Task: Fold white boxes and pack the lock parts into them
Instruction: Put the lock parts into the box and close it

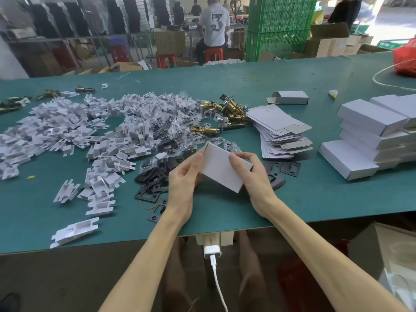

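I hold a folded white box (221, 170) in both hands just above the green table (304, 199). My left hand (183, 180) grips its left end, thumb on top. My right hand (249, 174) grips its right side, fingers curled over the upper face. Black strike plates (155, 183) lie under and left of the box. Brass latch bolts (225, 115) sit in a heap behind. A stack of flat white box blanks (281, 134) lies to the right. Whether anything is inside the held box is hidden.
A big pile of white plastic inserts (74, 134) and clear bagged screws (177, 113) covers the left half. Finished white boxes (378, 134) are stacked at the right. One half-folded box (289, 97) lies farther back. A red bag (405, 57) sits at the far right edge.
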A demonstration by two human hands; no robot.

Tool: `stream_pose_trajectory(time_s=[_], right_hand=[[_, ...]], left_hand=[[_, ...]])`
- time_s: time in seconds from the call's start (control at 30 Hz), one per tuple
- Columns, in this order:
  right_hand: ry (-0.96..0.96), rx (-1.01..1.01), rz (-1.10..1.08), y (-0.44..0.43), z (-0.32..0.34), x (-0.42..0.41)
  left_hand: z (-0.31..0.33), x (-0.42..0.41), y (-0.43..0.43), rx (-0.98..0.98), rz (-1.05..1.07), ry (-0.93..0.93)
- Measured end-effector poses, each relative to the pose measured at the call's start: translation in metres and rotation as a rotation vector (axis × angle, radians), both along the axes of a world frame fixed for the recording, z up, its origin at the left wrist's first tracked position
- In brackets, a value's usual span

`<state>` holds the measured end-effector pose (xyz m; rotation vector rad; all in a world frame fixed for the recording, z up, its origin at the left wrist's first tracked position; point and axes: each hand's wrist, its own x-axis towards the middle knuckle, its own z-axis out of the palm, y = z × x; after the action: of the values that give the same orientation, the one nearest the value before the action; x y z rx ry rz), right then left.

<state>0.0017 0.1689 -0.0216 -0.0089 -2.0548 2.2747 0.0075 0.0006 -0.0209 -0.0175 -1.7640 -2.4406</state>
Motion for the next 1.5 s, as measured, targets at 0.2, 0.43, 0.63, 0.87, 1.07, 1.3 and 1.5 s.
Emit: stream_pose_trajectory(time_s=[0.2,0.43,0.63,0.87,1.07,1.3,1.5], right_hand=[[-0.045,-0.076,0.002,0.0011,0.0015,-0.0006],[-0.031,-0.067,0.008,-0.0006,0.0032,0.0023],[-0.044,-0.098,0.023,-0.0001,0.0051,0.0037],[-0.043,-0.092,0.028,0.0006,0.0077,0.0055],[-0.046,-0.107,0.026,0.0006,0.008,0.0056],[-0.036,-0.116,0.038,0.0013,0.0084,0.0062],[-0.012,-0.097,0.067,0.0021,0.0082,0.0069]], left_hand=[[-0.002,-0.0002,-0.0021,-0.038,0.004,0.005],[-0.0045,-0.0008,-0.0009,-0.089,-0.021,0.016],[-0.0043,-0.0017,-0.0006,-0.079,-0.01,0.006],[-0.0039,-0.0031,-0.0017,-0.026,-0.014,-0.041],[-0.0044,-0.0041,-0.0027,0.011,0.008,-0.061],[-0.0048,-0.0027,-0.0017,-0.001,0.032,-0.048],[-0.0066,-0.002,-0.0011,-0.083,0.074,-0.003]])
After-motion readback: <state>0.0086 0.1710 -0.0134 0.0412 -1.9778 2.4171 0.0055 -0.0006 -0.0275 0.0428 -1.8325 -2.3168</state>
